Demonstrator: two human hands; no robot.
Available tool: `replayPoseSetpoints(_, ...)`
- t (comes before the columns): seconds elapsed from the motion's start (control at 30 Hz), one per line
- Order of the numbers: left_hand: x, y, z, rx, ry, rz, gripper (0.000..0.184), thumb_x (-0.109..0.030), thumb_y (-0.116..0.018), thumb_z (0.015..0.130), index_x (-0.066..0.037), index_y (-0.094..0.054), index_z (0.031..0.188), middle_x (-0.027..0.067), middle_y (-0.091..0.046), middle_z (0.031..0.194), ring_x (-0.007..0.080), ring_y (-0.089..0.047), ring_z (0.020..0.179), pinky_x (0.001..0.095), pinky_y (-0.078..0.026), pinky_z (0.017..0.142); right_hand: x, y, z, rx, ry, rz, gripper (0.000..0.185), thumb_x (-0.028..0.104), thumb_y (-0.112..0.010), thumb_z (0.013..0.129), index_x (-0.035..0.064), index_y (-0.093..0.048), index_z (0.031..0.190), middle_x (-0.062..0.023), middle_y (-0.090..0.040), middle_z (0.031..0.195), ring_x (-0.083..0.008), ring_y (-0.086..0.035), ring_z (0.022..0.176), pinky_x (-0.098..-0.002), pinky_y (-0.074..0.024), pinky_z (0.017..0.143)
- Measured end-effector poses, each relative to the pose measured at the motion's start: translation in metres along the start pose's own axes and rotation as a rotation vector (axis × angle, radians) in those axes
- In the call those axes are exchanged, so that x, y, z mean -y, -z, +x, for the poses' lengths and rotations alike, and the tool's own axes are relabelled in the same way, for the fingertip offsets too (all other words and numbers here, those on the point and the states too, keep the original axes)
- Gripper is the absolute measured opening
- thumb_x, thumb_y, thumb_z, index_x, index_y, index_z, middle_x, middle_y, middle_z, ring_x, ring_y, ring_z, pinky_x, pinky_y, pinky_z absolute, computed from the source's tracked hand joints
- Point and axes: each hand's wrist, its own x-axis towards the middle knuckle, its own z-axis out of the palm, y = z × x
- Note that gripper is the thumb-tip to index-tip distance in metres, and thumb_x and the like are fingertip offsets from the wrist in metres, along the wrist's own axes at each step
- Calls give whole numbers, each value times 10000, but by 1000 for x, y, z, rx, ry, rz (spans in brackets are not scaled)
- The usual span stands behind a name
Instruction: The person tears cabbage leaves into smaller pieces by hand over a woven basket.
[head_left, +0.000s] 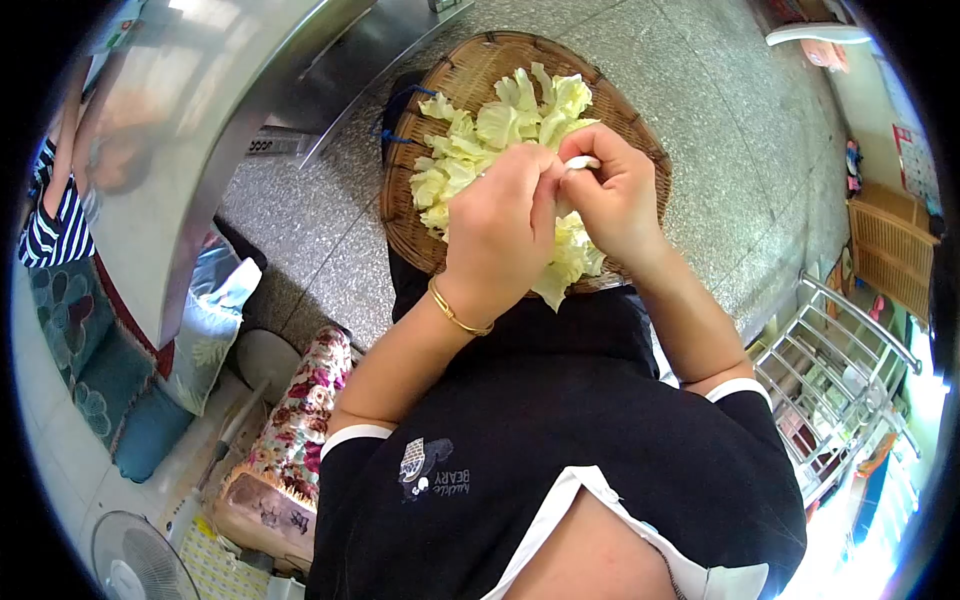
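My left hand [505, 215], with a gold bangle at the wrist, and my right hand [615, 195] meet over a round woven bamboo tray [630, 120] on my lap. Both have their fingers pinched together. A small white stem piece [582, 163], like the rib of a cabbage leaf, sticks out of my right finger and thumb. What my left fingertips grip is mostly hidden. Pale yellow-green cabbage leaves [510, 120] lie torn across the tray. Below my hands a larger leaf [572, 255] overhangs the near rim; whether it is held or resting I cannot tell.
Speckled floor tiles [720, 130] surround the tray. A shiny metal-edged table [200, 130] stands at the left, a person in a striped top [60, 225] beyond it. A floral-covered seat [305, 410] and a fan [140, 560] are lower left. A metal rack [820, 390] stands right.
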Motion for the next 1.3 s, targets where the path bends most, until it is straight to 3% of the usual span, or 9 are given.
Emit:
replayPoseSetpoints(0.17,3,8,5,8,128,-86,87,-11,-581,834,-24,-541,910,107,-612,791,225,-627,650,301,-489,576,-5,11,7,132,-65,284,134,36,-579,822,4,-605,950,-27,-622,789,-69,-580,719,-209,-468,607)
replayPoseSetpoints(0.27,7,12,8,57,306,-471,204,-35,-644,817,8,-566,1001,66,-625,811,109,-618,716,239,-504,623,1,11,6,165,-59,287,198,59,-604,851,-3,-585,1039,-44,-626,850,-82,-585,740,-222,-485,641)
replayPoseSetpoints(0.47,11,25,15,185,562,-615,152,-66,-641,839,14,-623,967,32,-623,815,73,-578,693,199,-477,616,-1,8,4,216,40,362,259,50,-612,855,-16,-556,1100,-63,-625,907,-104,-602,766,-237,-504,674)
replayPoseSetpoints(0.7,18,17,9,44,662,-934,133,-39,-604,858,10,-630,979,21,-619,812,62,-554,678,190,-461,622,-8,5,7,237,-46,461,322,39,-611,850,-24,-531,1156,-62,-613,868,-119,-604,771,-250,-511,686)
replayPoseSetpoints(0.8,19,15,8,31,635,-820,132,-30,-600,856,10,-624,979,22,-618,809,66,-558,700,195,-461,633,-14,-2,5,203,-55,472,364,45,-620,844,-29,-508,1183,-60,-606,875,-116,-600,777,-251,-509,698)
replayPoseSetpoints(0.9,16,14,9,36,492,-446,169,-11,-598,854,3,-578,1021,43,-619,880,79,-575,758,202,-464,667,-18,-9,4,176,-18,429,424,48,-632,834,-28,-476,1220,-58,-603,890,-115,-600,791,-246,-505,716)
replayPoseSetpoints(1.0,17,15,10,-12,492,-619,180,5,-600,843,-15,-549,1014,44,-618,856,82,-577,733,203,-470,657,-6,-4,3,185,-38,389,473,36,-644,816,-23,-455,1246,-58,-606,905,-116,-603,807,-241,-501,733)
replayPoseSetpoints(1.07,18,21,12,-3,643,-858,191,-8,-620,830,-16,-527,997,55,-629,813,87,-597,727,228,-500,618,-3,-1,4,205,-89,392,490,24,-648,806,-20,-451,1252,-61,-609,912,-116,-605,814,-239,-500,740)
replayPoseSetpoints(1.3,17,32,14,137,776,-1153,183,-40,-626,835,-13,-554,1001,76,-649,844,120,-627,734,240,-522,619,-5,1,4,325,-222,759,517,3,-658,770,-1,-448,1243,-86,-623,936,-145,-619,817,-257,-506,732)
